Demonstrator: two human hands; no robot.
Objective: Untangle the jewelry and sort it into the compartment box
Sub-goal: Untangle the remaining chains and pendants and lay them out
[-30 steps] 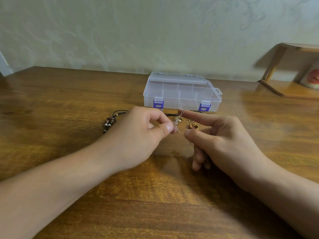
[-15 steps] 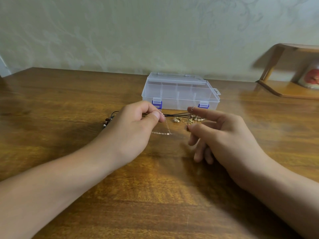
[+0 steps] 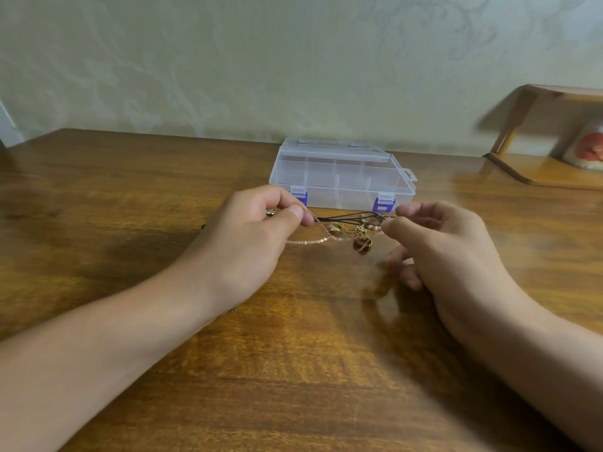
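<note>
Before closed box (image 3: 339, 177): two hands, left hand (image 3: 248, 246) pinching chain (image 3: 313, 240).

Soft dim indoor light, faint sheen on the table (image 3: 98, 197), right edge blurred, perhaps motion, wide-angle bowing

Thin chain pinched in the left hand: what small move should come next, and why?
Probably keep drawing the thin chain leftward with the left hand, away from the cluster. It runs slack toward the black cord and gold pieces, which the right hand seems to steady. The compartment box is latched shut.
</note>
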